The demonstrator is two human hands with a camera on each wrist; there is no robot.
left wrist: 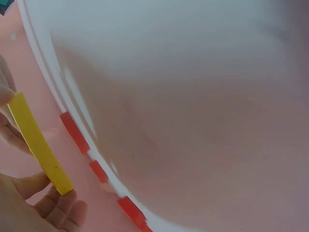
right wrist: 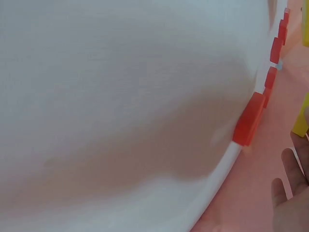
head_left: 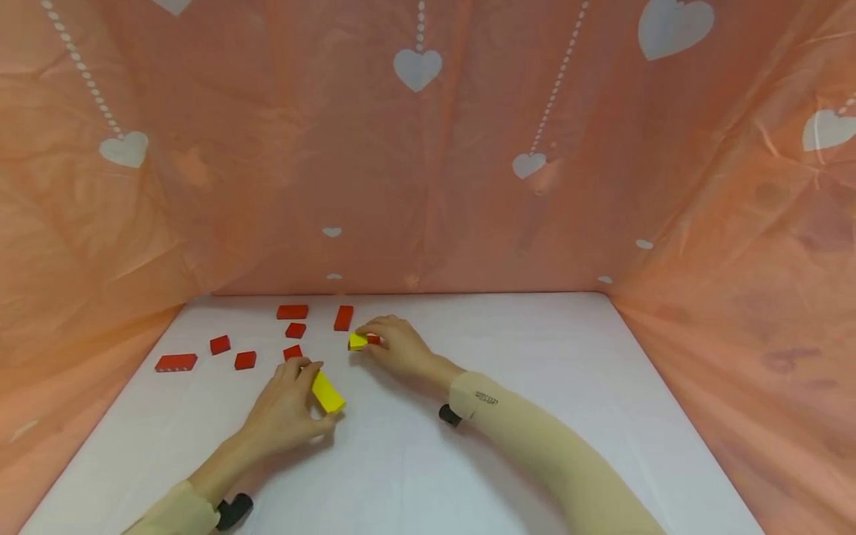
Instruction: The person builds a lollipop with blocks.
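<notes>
My left hand (head_left: 284,405) pinches a long yellow block (head_left: 328,392) between thumb and fingertips, tilted and close over the white table. The left wrist view shows this yellow block (left wrist: 41,145) lengthwise, with fingers at both ends. Farther back and to the right, my right hand (head_left: 397,348) grips a second yellow block (head_left: 357,342), partly covered by its fingers. A bit of red block (head_left: 374,339) shows beside that yellow one, between the thumb and fingers. Just beyond my left fingertips lies a red block (head_left: 293,352), its near part hidden by the hand.
Several red blocks lie scattered over the table's back left, among them a long one (head_left: 176,362), a small one (head_left: 245,360) and an oblong one (head_left: 344,318). An orange-pink curtain (head_left: 428,186) with white hearts encloses the table (head_left: 535,349) at the back and sides.
</notes>
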